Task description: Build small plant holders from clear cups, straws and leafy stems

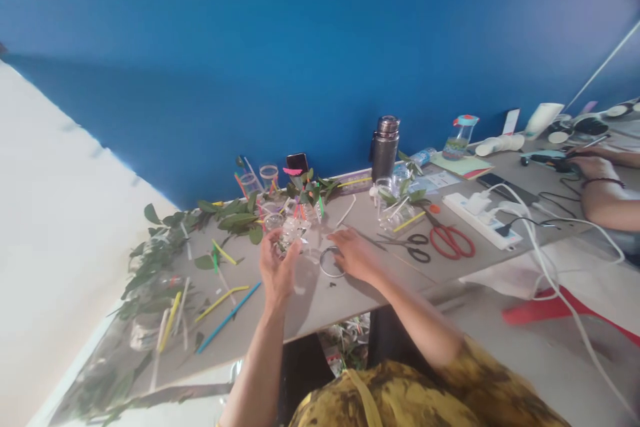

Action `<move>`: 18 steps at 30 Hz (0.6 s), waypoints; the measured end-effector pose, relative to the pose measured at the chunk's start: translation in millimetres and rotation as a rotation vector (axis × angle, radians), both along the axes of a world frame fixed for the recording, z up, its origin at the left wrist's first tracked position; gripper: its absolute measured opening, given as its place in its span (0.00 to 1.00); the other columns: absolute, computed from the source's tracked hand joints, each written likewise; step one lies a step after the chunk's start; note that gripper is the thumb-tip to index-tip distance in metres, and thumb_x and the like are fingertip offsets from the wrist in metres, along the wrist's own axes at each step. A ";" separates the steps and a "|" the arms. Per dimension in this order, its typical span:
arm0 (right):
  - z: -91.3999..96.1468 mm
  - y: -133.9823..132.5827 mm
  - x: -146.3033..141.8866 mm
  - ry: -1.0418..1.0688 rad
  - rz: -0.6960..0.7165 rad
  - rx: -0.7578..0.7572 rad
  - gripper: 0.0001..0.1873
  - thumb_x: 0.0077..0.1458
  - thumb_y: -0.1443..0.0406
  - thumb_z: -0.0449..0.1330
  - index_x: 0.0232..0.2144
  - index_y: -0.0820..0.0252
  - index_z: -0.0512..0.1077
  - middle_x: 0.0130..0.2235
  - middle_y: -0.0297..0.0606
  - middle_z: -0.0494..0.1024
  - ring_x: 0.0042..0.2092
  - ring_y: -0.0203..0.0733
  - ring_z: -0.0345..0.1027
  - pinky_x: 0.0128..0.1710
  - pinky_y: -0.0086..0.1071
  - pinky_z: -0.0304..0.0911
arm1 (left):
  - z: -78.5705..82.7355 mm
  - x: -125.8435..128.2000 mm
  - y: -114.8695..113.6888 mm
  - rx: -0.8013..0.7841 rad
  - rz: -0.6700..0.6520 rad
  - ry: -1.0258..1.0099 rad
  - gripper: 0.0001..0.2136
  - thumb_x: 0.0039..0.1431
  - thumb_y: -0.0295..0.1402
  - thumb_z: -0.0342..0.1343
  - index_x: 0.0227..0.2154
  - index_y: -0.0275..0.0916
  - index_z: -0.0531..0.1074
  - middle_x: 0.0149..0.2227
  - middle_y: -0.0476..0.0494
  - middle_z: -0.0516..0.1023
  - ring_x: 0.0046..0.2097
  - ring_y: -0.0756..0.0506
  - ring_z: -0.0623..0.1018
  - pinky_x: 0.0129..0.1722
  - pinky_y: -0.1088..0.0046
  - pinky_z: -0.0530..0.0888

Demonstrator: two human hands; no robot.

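My left hand [278, 268] is closed round a clear plastic cup [293, 233] just above the table, with its fingers on the near side. My right hand [357, 253] rests low over the tabletop, its fingers on the edge of a clear tape roll [330, 263], which looks like a thin ring. Behind the cup lie green leaves [239, 220] among more clear cups [269, 175] and coloured straws. Black-handled scissors [417, 248] and red-handled scissors [453, 241] lie to the right of my right hand.
Loose straws [227, 319] and leafy branches [145, 267] spread over the table's left side. A dark thermos [385, 150] stands by the blue partition [310, 80]. Rightward are a white power strip [483, 221] with cables, a drinking bottle [459, 139], and another person's arm [605, 197].
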State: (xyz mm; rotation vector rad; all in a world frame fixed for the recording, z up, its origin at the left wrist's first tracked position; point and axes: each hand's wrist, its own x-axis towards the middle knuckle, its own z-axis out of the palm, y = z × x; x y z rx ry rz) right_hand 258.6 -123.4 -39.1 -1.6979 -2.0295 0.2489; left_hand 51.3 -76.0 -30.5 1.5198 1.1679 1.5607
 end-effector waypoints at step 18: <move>-0.6 -11.7 39.8 1.014 0.057 -0.350 0.22 0.54 0.54 0.66 0.48 0.60 0.76 0.25 0.27 0.72 0.25 0.33 0.65 0.26 0.26 0.60 | 25.2 -4.7 12.0 -0.011 0.039 -0.069 0.27 0.49 0.45 0.70 0.51 0.39 0.76 0.49 0.41 0.79 0.44 0.44 0.79 0.40 0.70 0.80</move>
